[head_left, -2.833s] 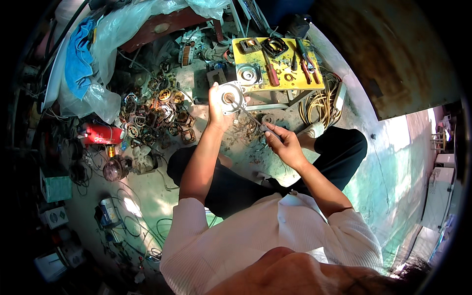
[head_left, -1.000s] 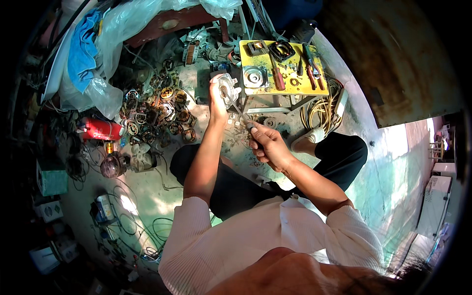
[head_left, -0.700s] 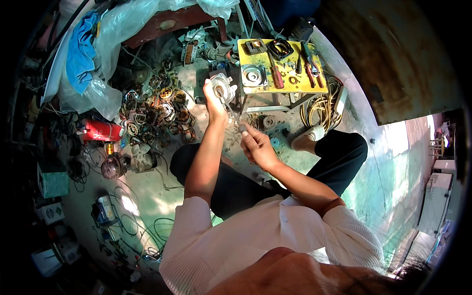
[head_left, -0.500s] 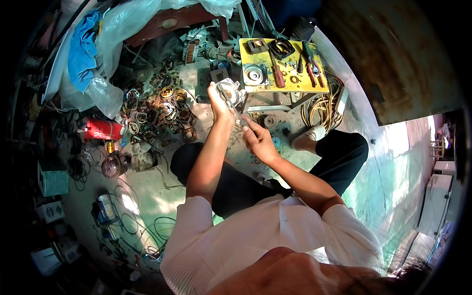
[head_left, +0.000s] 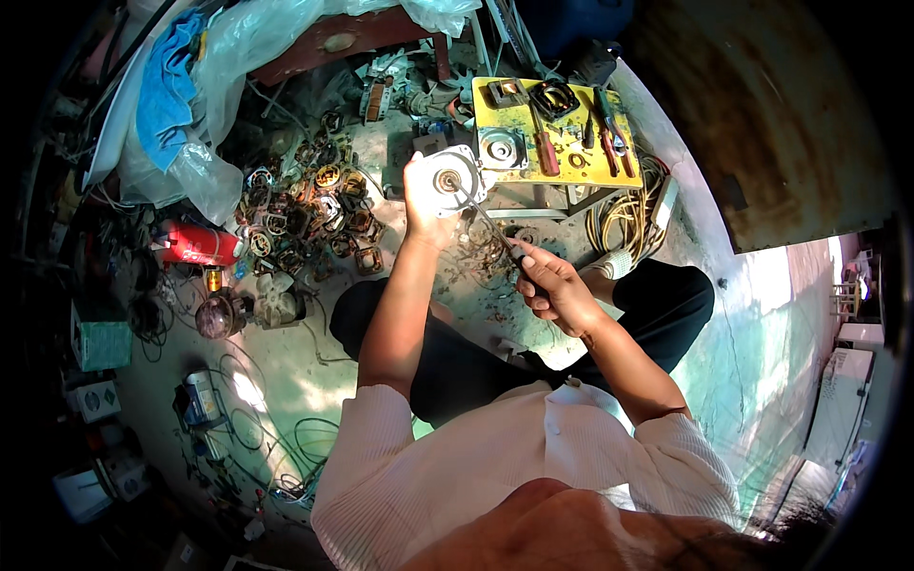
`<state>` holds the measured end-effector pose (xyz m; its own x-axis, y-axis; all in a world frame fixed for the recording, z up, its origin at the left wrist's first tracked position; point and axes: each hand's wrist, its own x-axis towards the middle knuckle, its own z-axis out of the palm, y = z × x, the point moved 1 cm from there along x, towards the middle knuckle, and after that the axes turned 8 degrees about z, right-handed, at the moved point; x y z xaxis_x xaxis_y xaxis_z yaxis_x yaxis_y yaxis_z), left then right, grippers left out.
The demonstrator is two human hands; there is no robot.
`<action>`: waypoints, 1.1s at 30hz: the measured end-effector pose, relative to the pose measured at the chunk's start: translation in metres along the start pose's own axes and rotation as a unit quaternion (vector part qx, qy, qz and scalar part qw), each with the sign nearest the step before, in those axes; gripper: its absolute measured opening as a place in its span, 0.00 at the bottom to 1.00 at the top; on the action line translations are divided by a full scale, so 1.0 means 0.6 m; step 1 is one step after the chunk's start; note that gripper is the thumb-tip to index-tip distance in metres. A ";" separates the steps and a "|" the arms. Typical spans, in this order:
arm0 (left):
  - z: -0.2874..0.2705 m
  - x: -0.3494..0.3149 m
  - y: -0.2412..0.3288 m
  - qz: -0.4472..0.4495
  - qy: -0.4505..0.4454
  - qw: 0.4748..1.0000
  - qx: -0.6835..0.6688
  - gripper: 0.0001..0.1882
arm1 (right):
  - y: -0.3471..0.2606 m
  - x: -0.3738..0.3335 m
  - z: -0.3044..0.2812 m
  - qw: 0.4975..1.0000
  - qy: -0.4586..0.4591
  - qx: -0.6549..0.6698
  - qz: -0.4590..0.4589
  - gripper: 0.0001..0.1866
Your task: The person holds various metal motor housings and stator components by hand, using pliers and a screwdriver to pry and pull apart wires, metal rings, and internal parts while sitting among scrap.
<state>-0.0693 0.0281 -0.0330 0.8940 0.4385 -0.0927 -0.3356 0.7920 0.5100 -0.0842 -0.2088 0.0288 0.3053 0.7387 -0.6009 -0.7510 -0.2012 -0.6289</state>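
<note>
- Fingers of left hand [head_left: 426,202] wrapped tight round a round metal motor housing [head_left: 455,179], held above the concrete floor [head_left: 286,362].
- Right hand [head_left: 552,285] fingers closed on a screwdriver [head_left: 490,224]; tip touches housing centre.
- Beyond the fingertips: yellow board [head_left: 552,143] with tools.
- Left of fingers: copper coil pile [head_left: 314,209], red canister [head_left: 198,244].

Two hands — left hand [head_left: 427,195], right hand [head_left: 554,284] — one round motor housing [head_left: 455,177], one screwdriver [head_left: 490,224], one yellow board [head_left: 557,143], one red cylinder [head_left: 198,245].
</note>
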 end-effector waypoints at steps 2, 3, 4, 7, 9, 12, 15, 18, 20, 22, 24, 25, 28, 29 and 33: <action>0.005 -0.002 0.000 -0.003 -0.029 1.000 -0.003 0.33 | -0.003 -0.003 -0.001 1.000 -0.003 0.014 0.008 0.25; 0.009 -0.004 0.002 -0.005 -0.044 0.999 -0.005 0.33 | -0.005 -0.004 -0.002 1.000 -0.005 0.021 0.012 0.24; 0.015 -0.007 0.003 -0.009 -0.052 0.999 0.001 0.33 | -0.006 -0.006 -0.002 0.999 -0.006 0.034 0.019 0.24; 0.024 -0.012 0.005 -0.017 -0.078 0.997 0.020 0.32 | -0.012 -0.013 -0.006 0.996 -0.003 0.074 0.041 0.23; 0.018 -0.012 0.006 -0.018 -0.097 0.995 0.030 0.32 | -0.022 -0.023 -0.007 0.993 0.009 0.099 0.060 0.22; 0.015 -0.015 0.009 -0.034 -0.126 0.989 0.075 0.31 | -0.036 -0.035 -0.022 0.983 0.004 0.152 0.103 0.22; 0.019 -0.019 0.006 -0.026 -0.157 0.981 0.113 0.31 | -0.039 -0.045 -0.025 0.974 -0.009 0.196 0.114 0.21; 0.024 -0.016 -0.009 -0.005 -0.139 0.982 0.128 0.32 | -0.028 -0.036 -0.021 0.986 0.037 0.144 0.070 0.17; 0.027 -0.015 -0.012 0.000 -0.115 0.986 0.118 0.32 | -0.004 -0.018 -0.006 0.995 0.092 0.047 0.005 0.16; 0.026 -0.011 -0.010 0.020 -0.093 0.986 0.134 0.33 | 0.010 0.003 -0.004 0.995 0.098 0.009 -0.027 0.09; 0.019 -0.005 -0.012 0.034 -0.096 0.983 0.153 0.33 | 0.028 0.025 -0.005 0.991 0.114 -0.037 -0.066 0.10; 0.015 -0.004 -0.016 0.037 -0.078 0.984 0.155 0.33 | 0.032 0.031 -0.004 0.989 0.121 -0.030 -0.075 0.13; 0.010 0.000 -0.031 0.010 0.044 0.993 0.110 0.32 | 0.093 0.093 -0.032 0.807 0.309 -0.371 -0.341 0.17; 0.011 0.007 -0.035 0.012 0.080 0.989 0.126 0.31 | 0.078 0.098 -0.037 0.827 0.288 -0.362 -0.318 0.18; -0.023 0.008 -0.037 0.016 0.123 0.990 0.060 0.30 | 0.014 0.085 -0.018 0.940 0.162 -0.240 -0.180 0.17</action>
<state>-0.0616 0.0188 -0.0567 0.7795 0.5638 -0.2729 -0.3110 0.7265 0.6127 -0.0685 -0.1802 -0.0123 0.7095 0.5957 -0.3765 -0.2387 -0.2996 -0.9237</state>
